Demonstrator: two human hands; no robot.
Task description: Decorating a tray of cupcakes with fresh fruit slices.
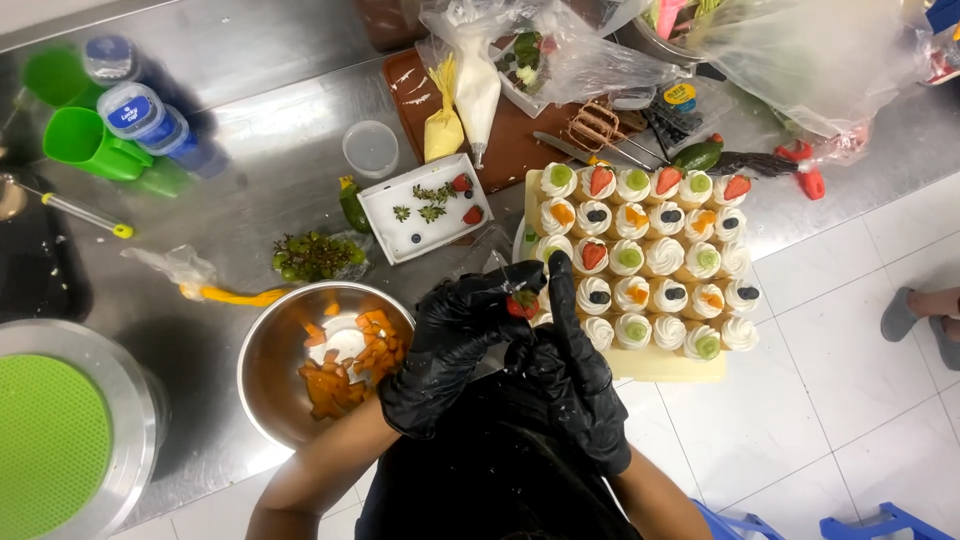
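Beside cream-topped cake (650,262), strawberry piece (522,303) pinched by left hand (455,345), right hand (575,370) pointing, fingers partly hidden, cake corner covered.

left hand (450,345): black-gloved, pinching a strawberry piece (522,304)
right hand (572,370): black-gloved, forefinger extended toward cake (640,250)
steel bowl (270,350): orange fruit chunks

Premises: a working pastry kitchen. Stainless steel counter (260,190) over white tiled floor (830,400). Just beyond the gloved fingers (560,285) sits a cake (650,260) piped with cream and fruit; past it, piping bags (462,100) on a brown tray (510,140). Left of the fingers, a steel bowl (270,350) of cut fruit.
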